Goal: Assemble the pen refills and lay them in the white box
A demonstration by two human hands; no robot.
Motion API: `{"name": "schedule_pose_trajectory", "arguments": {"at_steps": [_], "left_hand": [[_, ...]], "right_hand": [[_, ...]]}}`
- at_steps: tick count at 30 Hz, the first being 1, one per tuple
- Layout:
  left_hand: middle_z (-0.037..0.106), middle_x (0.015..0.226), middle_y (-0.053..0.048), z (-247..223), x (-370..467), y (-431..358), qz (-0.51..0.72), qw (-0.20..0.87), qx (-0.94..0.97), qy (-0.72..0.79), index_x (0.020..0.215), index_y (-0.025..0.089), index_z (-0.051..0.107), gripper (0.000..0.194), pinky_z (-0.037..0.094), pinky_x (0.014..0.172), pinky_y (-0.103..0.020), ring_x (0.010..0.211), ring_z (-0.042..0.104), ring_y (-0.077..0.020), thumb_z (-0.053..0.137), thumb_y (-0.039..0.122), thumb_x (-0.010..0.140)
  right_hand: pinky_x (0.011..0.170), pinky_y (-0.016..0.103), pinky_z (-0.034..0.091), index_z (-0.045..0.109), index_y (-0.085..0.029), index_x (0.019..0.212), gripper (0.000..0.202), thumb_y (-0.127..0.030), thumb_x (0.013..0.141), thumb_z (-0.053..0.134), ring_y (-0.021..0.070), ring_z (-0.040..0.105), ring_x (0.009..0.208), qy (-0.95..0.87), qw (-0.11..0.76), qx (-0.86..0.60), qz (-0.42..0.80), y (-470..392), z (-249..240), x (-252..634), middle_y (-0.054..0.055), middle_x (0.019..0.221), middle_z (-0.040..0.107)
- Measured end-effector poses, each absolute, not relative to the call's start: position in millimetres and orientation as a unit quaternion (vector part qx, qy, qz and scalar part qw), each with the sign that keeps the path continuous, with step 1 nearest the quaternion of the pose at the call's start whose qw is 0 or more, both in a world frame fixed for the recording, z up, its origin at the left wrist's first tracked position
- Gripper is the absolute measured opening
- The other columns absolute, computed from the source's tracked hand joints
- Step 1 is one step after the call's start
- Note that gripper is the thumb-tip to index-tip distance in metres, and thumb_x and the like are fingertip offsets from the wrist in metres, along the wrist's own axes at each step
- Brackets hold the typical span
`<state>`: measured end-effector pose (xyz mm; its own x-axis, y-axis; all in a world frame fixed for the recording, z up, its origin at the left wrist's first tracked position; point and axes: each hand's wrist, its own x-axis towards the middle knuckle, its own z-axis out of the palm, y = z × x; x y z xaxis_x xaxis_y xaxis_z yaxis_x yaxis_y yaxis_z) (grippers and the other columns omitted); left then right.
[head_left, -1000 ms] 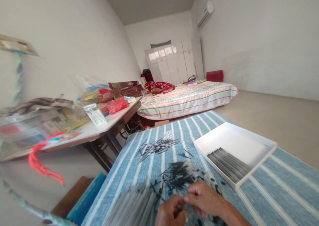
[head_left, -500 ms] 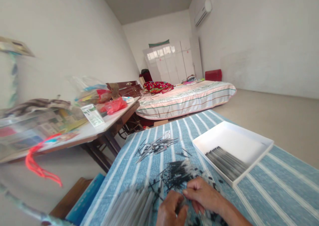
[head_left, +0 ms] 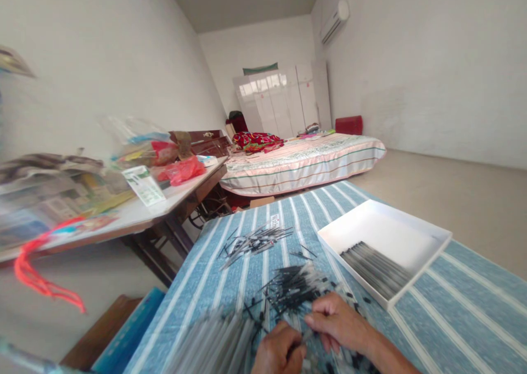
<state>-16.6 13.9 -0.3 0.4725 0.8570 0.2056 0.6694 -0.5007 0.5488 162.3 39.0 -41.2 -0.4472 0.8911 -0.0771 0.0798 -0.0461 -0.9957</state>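
My left hand [head_left: 279, 349] is at the bottom edge with fingers curled in a pinch; what it holds is too small and blurred to name. Beside it, my right hand [head_left: 341, 324] is closed, thumb against forefinger, on something I cannot make out. A narrow gap separates the two hands. Just beyond them lies a heap of thin black sticks [head_left: 288, 289] mixed with clear pieces. Small black caps [head_left: 366, 300] are scattered around my right hand. Left of my left hand lies a bundle of translucent grey tubes [head_left: 218, 338], blurred.
The striped blue cloth [head_left: 181, 308] covers the work table. A white box [head_left: 395, 225] at the right holds a row of dark-tipped grey tubes [head_left: 376, 267]. Farther back is a loose pile of thin sticks [head_left: 257, 239]. A cluttered side table [head_left: 164, 212] stands left, a bed [head_left: 300, 168] beyond.
My left hand has moved slightly left, widening the gap to my right hand. The right hand has barely moved. The view has turned a little, shifting the side table left.
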Motion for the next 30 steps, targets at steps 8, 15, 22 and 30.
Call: {"name": "schedule_pose_trajectory", "arguments": {"at_steps": [8, 15, 22, 30], "left_hand": [[0.057, 0.075, -0.004, -28, -14, 18, 0.242, 0.108, 0.85, 0.456, 0.07, 0.019, 0.054, 0.015, 0.042, 0.062, -0.02, 0.072, 0.056, -0.0154, 0.046, 0.007, 0.068], [0.058, 0.08, -0.004, -29, -10, 14, 0.212, 0.03, 0.845, 0.49, 0.07, 0.02, 0.055, 0.015, 0.041, 0.064, -0.024, 0.076, 0.056, -0.0173, 0.049, 0.006, 0.069], [0.06, 0.074, -0.003, -19, -10, 8, 0.235, 0.023, 0.82, 0.521, 0.07, 0.02, 0.056, 0.015, 0.041, 0.061, -0.025, 0.069, 0.057, -0.0172, 0.046, 0.011, 0.077], [0.06, 0.059, 0.001, -7, -18, 13, 0.376, 0.176, 0.666, 0.619, 0.071, 0.019, 0.058, 0.017, 0.042, 0.052, -0.022, 0.053, 0.056, -0.0141, 0.053, 0.034, 0.077]], "right_hand": [[0.03, 0.016, 0.022, 0.039, -0.018, 0.054, 0.045, -0.056, 0.077, 0.05, 0.0053, 0.036, 0.027, -0.59, 0.34, -0.418, 0.601, 40, -50, 164, -0.006, 0.036, 0.048], [0.031, 0.016, 0.023, 0.04, -0.018, 0.055, 0.044, -0.054, 0.078, 0.048, 0.0054, 0.036, 0.029, -0.595, 0.329, -0.445, 0.583, 36, -45, 163, -0.006, 0.038, 0.048], [0.034, 0.017, 0.025, 0.041, -0.018, 0.053, 0.044, -0.054, 0.079, 0.047, 0.0061, 0.039, 0.031, -0.596, 0.37, -0.438, 0.563, 34, -41, 165, -0.005, 0.041, 0.051], [0.045, 0.022, 0.036, 0.05, -0.019, 0.062, 0.031, -0.044, 0.08, 0.049, 0.0105, 0.046, 0.043, -0.555, 0.498, -0.576, 0.334, 51, -48, 190, -0.004, 0.05, 0.05]]}}
